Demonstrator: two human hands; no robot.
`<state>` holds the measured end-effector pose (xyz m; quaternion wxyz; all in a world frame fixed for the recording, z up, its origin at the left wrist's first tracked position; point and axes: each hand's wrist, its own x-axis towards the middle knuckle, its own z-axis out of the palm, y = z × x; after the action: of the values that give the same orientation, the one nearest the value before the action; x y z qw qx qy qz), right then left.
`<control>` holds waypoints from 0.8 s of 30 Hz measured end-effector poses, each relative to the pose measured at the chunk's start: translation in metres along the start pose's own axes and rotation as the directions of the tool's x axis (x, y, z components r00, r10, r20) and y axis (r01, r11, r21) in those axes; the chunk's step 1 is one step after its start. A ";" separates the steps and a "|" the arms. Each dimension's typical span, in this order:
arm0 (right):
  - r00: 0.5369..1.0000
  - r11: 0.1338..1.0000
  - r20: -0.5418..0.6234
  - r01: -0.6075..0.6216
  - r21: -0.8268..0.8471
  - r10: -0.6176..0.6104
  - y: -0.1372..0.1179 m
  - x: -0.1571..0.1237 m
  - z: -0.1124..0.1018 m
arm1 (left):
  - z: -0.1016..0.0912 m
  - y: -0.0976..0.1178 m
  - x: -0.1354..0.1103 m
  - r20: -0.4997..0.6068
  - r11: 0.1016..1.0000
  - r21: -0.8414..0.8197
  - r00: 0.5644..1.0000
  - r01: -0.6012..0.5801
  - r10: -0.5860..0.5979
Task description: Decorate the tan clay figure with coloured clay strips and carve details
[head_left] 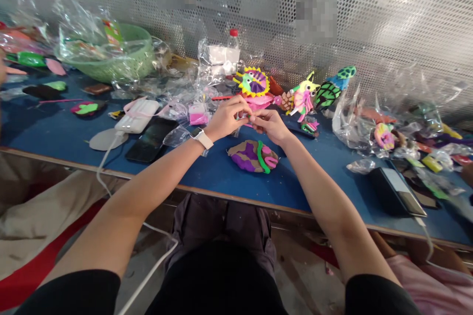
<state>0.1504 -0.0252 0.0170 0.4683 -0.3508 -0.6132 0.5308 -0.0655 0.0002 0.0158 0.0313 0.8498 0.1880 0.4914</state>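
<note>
My left hand (pixel 231 117) and my right hand (pixel 271 125) meet fingertip to fingertip above the table. Both are closed in a pinch, and what lies between the fingers is too small to make out. Below them, flat on the blue table (pixel 218 172), is an oval modelling-clay piece (pixel 242 155) in brown and purple, with a green strip and pink bits. Just beyond the hands stand a round clay figure with a yellow toothed rim (pixel 254 82), a yellow and pink clay figure (pixel 306 94) and a green and blue clay figure (pixel 332 89). A pink clay packet (pixel 198 114) is near my left hand.
On the left are a white power bank (pixel 138 115) with a cable, a black phone (pixel 151 140) and a green basket (pixel 136 54) with plastic bags. A black box-like device (pixel 395 192) and crumpled clear bags (pixel 354 123) lie right. Other people sit on both sides.
</note>
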 end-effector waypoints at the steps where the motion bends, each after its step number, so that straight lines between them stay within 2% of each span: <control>1: 1.000 1.000 -0.001 0.001 -0.004 -0.001 0.000 0.000 0.000 | 0.000 0.000 0.000 0.004 1.000 -0.003 1.000 -0.003 0.003; 8: 1.000 0.999 0.010 -0.002 0.054 0.002 -0.005 -0.003 0.000 | -0.002 0.000 0.002 0.032 0.992 -0.074 0.994 -0.101 0.103; 16: 1.000 0.993 -0.002 -0.024 0.115 0.025 -0.002 -0.002 0.003 | -0.001 -0.004 0.000 -0.009 1.000 0.007 1.000 -0.025 0.025; 21: 0.999 0.991 -0.029 -0.036 0.126 0.040 -0.005 -0.002 -0.001 | -0.003 -0.006 0.000 0.037 0.996 -0.016 0.996 -0.085 0.086; 24: 0.998 0.992 -0.012 -0.053 0.111 0.055 -0.008 -0.003 -0.001 | -0.003 -0.006 0.000 0.049 0.997 0.001 0.996 -0.071 0.071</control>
<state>0.1528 -0.0291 0.0240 0.4772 -0.3449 -0.5696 0.5735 -0.0700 0.0048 0.0160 0.0174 0.8677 0.1575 0.4712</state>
